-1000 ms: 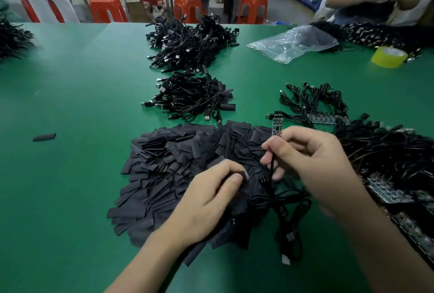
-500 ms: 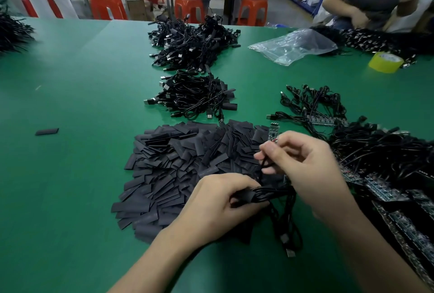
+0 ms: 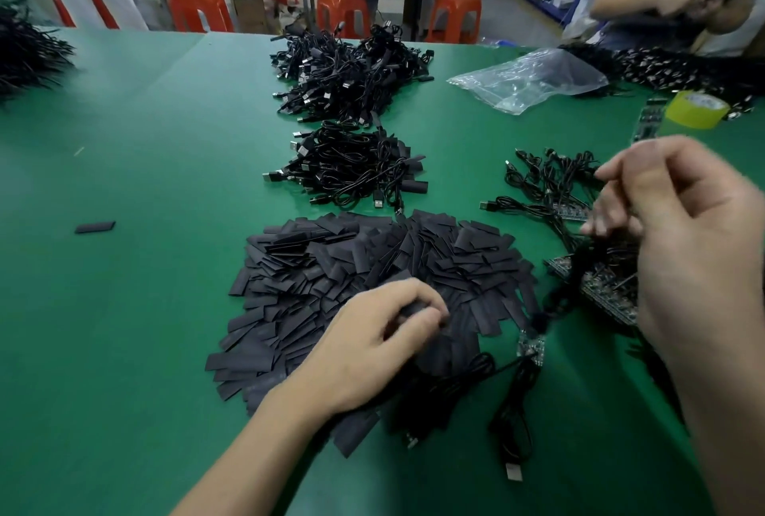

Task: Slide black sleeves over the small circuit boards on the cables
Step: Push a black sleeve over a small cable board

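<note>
While the left hand (image 3: 372, 346) pinches a black sleeve (image 3: 409, 310) on the near pile (image 3: 331, 267), a circuit board (image 3: 531, 346) lies just right of it, and I cannot tell the grip of the blurred right hand (image 3: 683, 234)

Flat black sleeves (image 3: 364, 263) lie heaped, a bare circuit board (image 3: 531, 346) on its cable (image 3: 507, 399) at the heap's right edge.

A green surface (image 3: 145, 308) is covered near the middle by a heap of black sleeves (image 3: 372, 263), with one stray sleeve (image 3: 95, 227) set apart at the left. A near cable bundle (image 3: 352, 167) and a far cable bundle (image 3: 352, 68) are laid beyond the heap. A clear bag (image 3: 530, 78) and a yellow tape roll (image 3: 695, 109) are placed far right.
</note>
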A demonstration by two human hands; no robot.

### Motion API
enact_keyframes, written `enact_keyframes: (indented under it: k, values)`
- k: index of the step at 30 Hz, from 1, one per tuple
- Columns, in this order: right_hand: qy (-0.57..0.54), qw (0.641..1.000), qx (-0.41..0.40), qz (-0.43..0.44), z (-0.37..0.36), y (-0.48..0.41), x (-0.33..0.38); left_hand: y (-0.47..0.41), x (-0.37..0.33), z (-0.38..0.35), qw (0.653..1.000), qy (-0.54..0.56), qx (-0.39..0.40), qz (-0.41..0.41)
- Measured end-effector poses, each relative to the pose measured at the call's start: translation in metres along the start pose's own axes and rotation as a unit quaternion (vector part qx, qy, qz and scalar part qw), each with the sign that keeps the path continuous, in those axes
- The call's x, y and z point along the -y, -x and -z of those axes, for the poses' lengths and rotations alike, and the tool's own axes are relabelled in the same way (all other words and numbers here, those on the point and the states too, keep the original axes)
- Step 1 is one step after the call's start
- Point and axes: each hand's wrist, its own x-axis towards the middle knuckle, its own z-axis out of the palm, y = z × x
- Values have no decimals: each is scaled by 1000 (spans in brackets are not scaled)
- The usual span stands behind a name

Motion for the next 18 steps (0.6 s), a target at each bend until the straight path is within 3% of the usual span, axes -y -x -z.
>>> enact_keyframes:
  k: [3, 5, 7, 12, 18]
  values:
    - [102, 983, 138, -70, -9, -1, -5, -1, 5, 6, 999, 8, -39, 21]
    - [153, 943, 248, -161, -23, 6, -18, -2, 7, 8, 998, -2, -63, 17]
    - [161, 915, 303, -211, -39, 15, -34, -4, 9, 10, 997, -1, -78, 19]
    - [43, 908, 315, -274, -67, 38, -55, -5, 13, 9, 998, -4, -63, 14]
    - [-45, 929, 259, -259, -72, 43, -69, -7, 21, 12, 994, -94, -43, -34]
